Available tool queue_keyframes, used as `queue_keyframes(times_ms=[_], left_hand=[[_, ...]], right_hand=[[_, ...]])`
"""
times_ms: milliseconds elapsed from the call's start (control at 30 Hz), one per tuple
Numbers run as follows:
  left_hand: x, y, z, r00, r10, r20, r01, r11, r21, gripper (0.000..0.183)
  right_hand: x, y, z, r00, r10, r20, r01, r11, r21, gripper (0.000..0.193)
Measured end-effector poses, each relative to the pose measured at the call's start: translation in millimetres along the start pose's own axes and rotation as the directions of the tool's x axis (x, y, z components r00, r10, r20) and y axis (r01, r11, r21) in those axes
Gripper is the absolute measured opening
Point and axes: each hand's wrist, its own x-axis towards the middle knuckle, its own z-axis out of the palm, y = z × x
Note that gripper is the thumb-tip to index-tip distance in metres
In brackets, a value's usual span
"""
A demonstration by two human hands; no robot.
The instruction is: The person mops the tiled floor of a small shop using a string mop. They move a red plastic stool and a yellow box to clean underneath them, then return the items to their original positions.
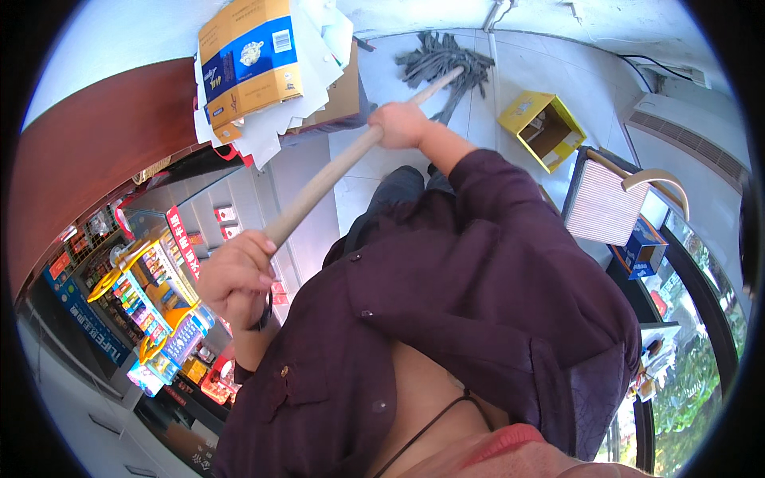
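Note:
I hold a mop with a long pale wooden handle [328, 182] slanting across in front of me. My left hand [239, 275], with a dark band at its wrist, is closed around the handle's near end. Farther along, my right hand [398, 126] grips the same handle closer to the mop head. The grey strands of the mop head [445, 64] lie spread on the light tiled floor [522, 68], near the far wall.
To the right stand an open yellow box [542, 131], a chair with a striped cushion [603, 203] and a blue box [640, 248]. On the left, flattened cardboard [251, 56] is piled at a red-brown counter [103, 175]. Below it is a display rack [155, 299] of small packets.

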Motion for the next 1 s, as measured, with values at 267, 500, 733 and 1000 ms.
queue_keyframes(times_ms=[267,500,733,1000], left_hand=[[-5.8,-81.9,12.7,0.998,-0.001,-0.056,-0.007,0.992,-0.129,0.019],[-17.9,-66.3,-20.6,0.998,-0.024,0.061,0.031,0.993,-0.115,0.015],[-70.0,-42.5,-83.3,0.982,-0.084,0.170,0.110,0.982,-0.152,0.018],[-153.5,-18.0,-182.7,0.988,-0.057,0.147,0.075,0.990,-0.123,0.018]], right_hand=[[18.1,53.1,-3.6,0.984,0.109,-0.139,-0.120,0.990,-0.074,0.008],[-4.2,23.1,47.5,0.897,0.153,-0.415,-0.144,0.988,0.054,0.005],[-32.0,-54.0,130.5,0.866,0.234,-0.443,-0.213,0.972,0.096,0.007],[-19.3,-155.2,237.2,0.884,0.212,-0.416,-0.162,0.975,0.154,0.008]])
